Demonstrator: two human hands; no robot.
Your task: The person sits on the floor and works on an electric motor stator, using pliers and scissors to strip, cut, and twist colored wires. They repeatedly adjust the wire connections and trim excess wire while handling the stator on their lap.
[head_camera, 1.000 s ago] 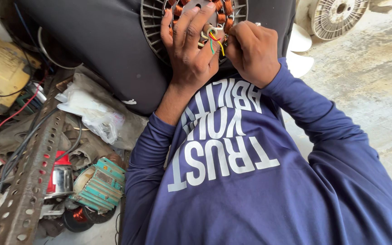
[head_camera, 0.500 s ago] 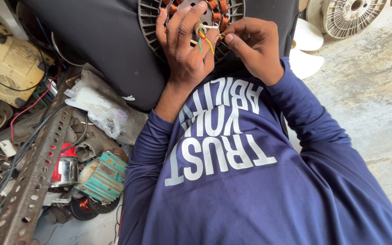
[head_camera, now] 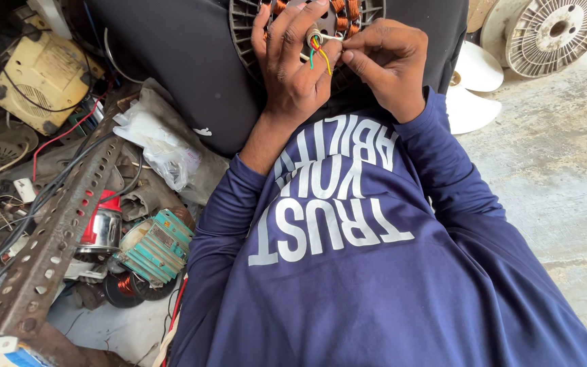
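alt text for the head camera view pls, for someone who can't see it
Seen from above, a person in a navy long-sleeved shirt holds a round motor stator with copper coils on their lap, the left hand and right hand pinching its coloured wires. Motor parts, a perforated metal angle bar and a plastic bag lie at the left; white fan blades at the right.

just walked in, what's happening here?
A person in a navy long-sleeve top works on a round motor stator with copper windings, resting on their lap. The left hand steadies it and grips a bundle of coloured wires; the right hand pinches the bundle's end. Scrap motor parts lie on the left.
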